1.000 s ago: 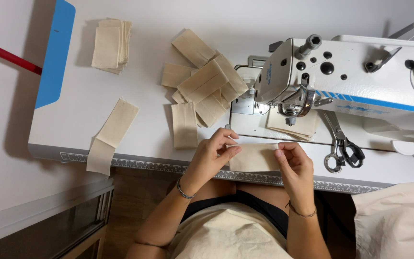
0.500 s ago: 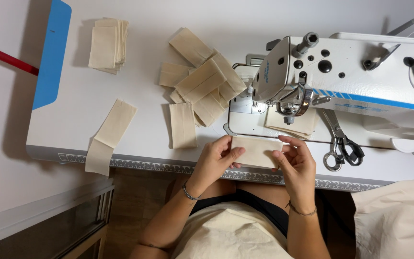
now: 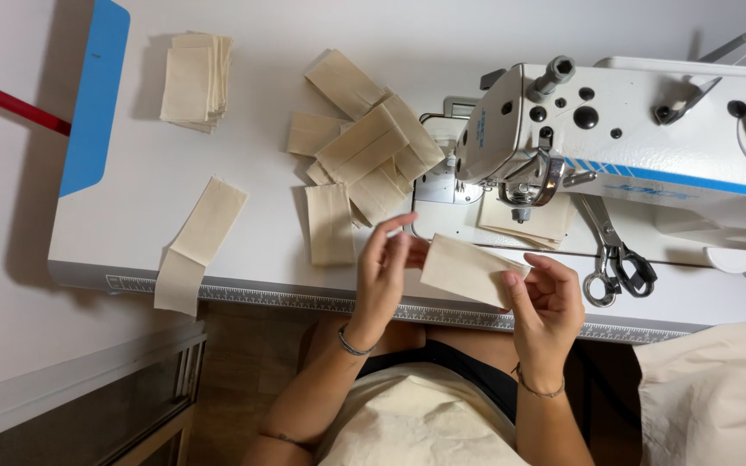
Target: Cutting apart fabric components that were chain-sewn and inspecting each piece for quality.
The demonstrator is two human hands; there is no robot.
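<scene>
The cloth piece [image 3: 470, 269] is a small cream rectangle, held between both hands just above the near edge of the counter [image 3: 252, 173]. The left hand [image 3: 386, 267] closes its fingers on the left end, and the right hand [image 3: 546, 298] pinches the right end between thumb and fingers. So the piece is stretched flat and a little tilted, with the right end lower. It seems that it is held this way so the edges can be lined up, because both ends are controlled at once.

Just beyond the hands stands the sewing machine [image 3: 615, 129], white with a blue stripe, with its needle part directly ahead of the piece. Under the needle part lies a folded cream piece [image 3: 533, 220] on the machine bed, close enough to reach without moving the arms. To the right of the right hand lie scissors [image 3: 615, 259], with the handles toward the person, probably so they are easy to take.

Beyond the left hand is a loose pile [image 3: 364, 147] of similar cream pieces, spread over each other. Further left a long strip [image 3: 200, 242] hangs over the counter edge, and far left a neat stack [image 3: 193, 79] lies apart from the rest.
</scene>
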